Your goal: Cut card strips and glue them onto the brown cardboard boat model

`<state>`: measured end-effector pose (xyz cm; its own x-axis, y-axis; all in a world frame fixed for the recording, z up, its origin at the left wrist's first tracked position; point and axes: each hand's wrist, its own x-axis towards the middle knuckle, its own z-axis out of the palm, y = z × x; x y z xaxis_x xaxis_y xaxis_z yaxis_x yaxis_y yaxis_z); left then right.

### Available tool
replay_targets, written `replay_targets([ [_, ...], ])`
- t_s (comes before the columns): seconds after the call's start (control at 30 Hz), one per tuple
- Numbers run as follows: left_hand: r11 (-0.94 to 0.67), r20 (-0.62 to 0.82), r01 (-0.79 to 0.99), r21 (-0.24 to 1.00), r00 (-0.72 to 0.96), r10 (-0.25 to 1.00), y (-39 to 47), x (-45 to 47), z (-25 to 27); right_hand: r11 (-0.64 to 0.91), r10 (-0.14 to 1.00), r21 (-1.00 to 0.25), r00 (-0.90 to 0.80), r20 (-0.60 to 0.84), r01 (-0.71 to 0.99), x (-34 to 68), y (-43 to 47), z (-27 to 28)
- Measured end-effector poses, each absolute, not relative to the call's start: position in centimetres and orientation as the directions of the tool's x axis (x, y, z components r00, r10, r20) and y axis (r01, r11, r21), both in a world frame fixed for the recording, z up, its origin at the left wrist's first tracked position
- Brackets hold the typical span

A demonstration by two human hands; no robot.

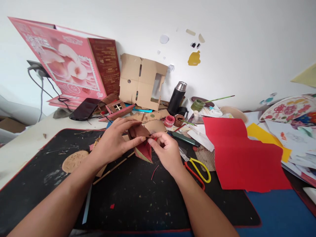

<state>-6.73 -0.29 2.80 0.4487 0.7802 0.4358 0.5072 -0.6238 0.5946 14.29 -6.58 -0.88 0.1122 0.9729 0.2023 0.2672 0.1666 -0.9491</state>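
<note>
A small folded cardboard piece [139,131], brown on top with a dark red, pale-edged underside, is held up over the black mat [138,210]. My left hand [118,138] grips it from the left, thumb along its front and fingers over the top. At its right edge, my right hand [166,148] pinches with thumb and forefinger; a bit of red shows by the fingertips, too small to name. Scissors [199,169] with yellow and red handles lie just right of my right hand. A thin cardboard strip [113,171] rests below my left hand.
Behind stand a pink box [69,62], a cut cardboard sheet [138,79], a black thermos [176,98] and open paint jars [169,121]. A phone [84,109] lies at the left. Red paper [247,161] covers the right side, beside several loose papers.
</note>
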Motion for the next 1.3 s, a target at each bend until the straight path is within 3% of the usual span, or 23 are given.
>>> replay_targets([
  [0.37,-0.553,0.366,0.490,0.673,0.430,0.826,-0.30,-6.88,3.14,0.167,0.976,-0.956,0.098,0.196,0.242,14.34,-6.68,-0.62],
  [0.7,-0.431,0.278,0.426,0.795,0.376,0.884,-0.08,-7.01,3.59,0.100,0.991,-0.995,0.093,0.100,0.005,14.21,-6.59,-0.51],
  [1.3,-0.410,0.266,0.419,0.810,0.362,0.894,-0.14,-6.81,3.55,0.080,0.995,-0.997,0.064,0.081,0.013,13.98,-6.89,-0.39],
])
